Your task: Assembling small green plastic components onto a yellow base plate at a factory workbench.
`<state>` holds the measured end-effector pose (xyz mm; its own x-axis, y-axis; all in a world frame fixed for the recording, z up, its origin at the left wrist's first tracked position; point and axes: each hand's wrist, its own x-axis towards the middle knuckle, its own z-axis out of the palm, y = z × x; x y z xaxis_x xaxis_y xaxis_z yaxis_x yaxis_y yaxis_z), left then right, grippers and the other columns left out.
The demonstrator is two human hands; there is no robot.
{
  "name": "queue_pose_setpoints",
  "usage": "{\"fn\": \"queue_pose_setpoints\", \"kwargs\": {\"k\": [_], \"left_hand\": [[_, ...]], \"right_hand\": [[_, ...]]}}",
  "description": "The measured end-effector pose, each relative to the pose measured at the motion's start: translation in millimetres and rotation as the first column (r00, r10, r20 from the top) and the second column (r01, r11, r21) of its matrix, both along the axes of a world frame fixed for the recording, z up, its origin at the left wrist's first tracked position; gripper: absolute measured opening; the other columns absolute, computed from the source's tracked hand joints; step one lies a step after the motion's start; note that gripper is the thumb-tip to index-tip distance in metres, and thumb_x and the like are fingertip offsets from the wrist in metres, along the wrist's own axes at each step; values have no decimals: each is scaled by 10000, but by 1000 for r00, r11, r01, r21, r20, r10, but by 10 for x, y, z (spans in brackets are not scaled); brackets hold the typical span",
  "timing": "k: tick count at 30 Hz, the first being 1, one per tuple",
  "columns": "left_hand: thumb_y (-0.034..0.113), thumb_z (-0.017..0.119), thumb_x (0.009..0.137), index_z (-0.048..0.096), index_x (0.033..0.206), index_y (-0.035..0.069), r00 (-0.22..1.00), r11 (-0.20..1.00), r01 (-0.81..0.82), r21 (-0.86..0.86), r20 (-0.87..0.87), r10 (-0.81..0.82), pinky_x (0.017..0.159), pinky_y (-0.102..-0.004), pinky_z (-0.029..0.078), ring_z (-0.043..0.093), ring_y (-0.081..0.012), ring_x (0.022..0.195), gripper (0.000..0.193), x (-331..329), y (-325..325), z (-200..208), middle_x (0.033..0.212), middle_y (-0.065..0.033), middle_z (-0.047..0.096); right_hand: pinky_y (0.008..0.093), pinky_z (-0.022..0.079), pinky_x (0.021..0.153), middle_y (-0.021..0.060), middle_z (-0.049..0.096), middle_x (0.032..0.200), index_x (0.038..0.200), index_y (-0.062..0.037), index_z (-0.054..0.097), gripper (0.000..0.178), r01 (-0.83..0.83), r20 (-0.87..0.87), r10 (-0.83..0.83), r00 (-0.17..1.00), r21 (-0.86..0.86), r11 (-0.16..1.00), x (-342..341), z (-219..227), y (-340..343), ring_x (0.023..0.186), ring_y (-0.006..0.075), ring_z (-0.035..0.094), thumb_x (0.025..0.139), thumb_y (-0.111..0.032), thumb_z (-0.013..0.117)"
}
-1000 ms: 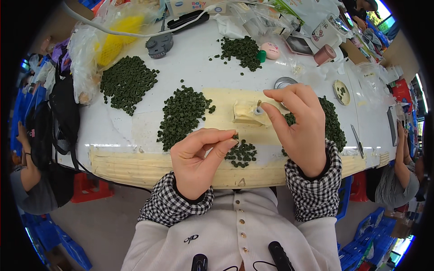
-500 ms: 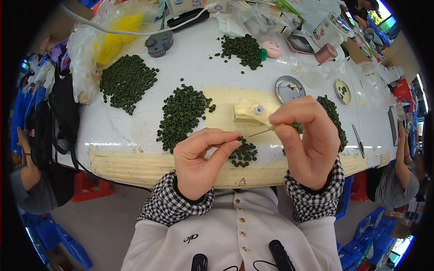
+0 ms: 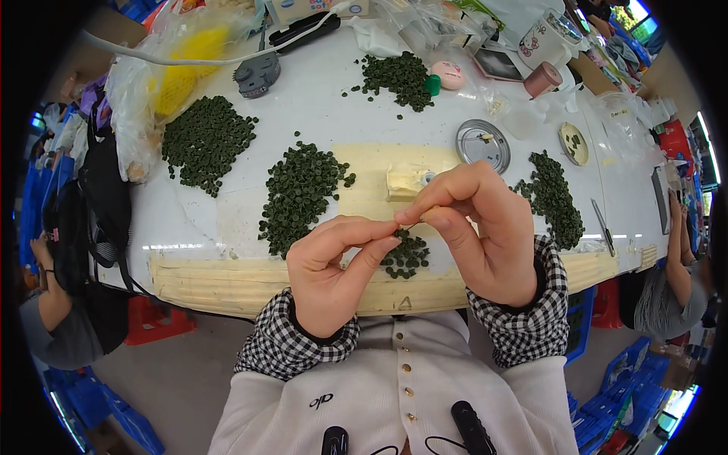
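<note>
My left hand (image 3: 330, 269) is closed in a pinch, thumb and forefinger on a tiny dark green piece mostly hidden by the fingertips. Close beside it, my right hand (image 3: 493, 235) pinches a thin needle (image 3: 413, 225), whose tip reaches the left fingertips. Just below the fingertips lies a small group of dark green cup-shaped pieces (image 3: 406, 262). Behind the hands stands a cream-coloured block (image 3: 406, 182), partly covered by the right hand. A larger heap of green pieces (image 3: 299, 193) spreads to the left of it.
More green heaps lie at far left (image 3: 208, 144), at the back (image 3: 398, 80) and at right (image 3: 553, 201). A round metal lid (image 3: 483, 145), a small dish (image 3: 574, 144), tweezers (image 3: 604, 227) and a thread spool (image 3: 543, 80) occupy the right side. A white cable (image 3: 174, 51) crosses the back left.
My right hand has moved left and slightly down, bringing the needle to the left fingertips. The left hand has stayed nearly in place, still pinched.
</note>
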<state>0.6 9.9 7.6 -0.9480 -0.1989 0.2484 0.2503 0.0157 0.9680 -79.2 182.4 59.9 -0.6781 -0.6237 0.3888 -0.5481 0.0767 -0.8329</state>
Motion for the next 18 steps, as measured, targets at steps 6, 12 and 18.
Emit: {"fn": "queue_pose_setpoints", "kwargs": {"k": [6,12,18], "left_hand": [[-63,691,830,709,983,-28,1000,1000,2,3,-3,-2,733,-250,500,658,-149,818,158,6,-2,-3,907,-109,709],[-62,692,829,710,988,-28,1000,1000,4,-3,8,-4,738,-246,495,652,-149,822,163,12,-6,-6,915,-111,709],[-67,692,829,707,990,-37,1000,999,-18,42,27,16,742,-245,492,648,-144,830,165,18,11,-4,916,-111,708]], "right_hand": [[266,529,802,104,628,939,1017,38,530,151,-9,-20,8,1000,-11,1000,-8,-11,4,880,155,661,1000,-112,519],[277,520,661,86,632,838,923,19,584,84,363,-83,-383,920,-190,912,-116,-121,-18,720,179,642,915,-47,635],[358,456,632,107,598,811,877,-13,589,91,467,-468,-402,787,28,884,-240,-162,-38,730,287,566,839,-39,667]]}}
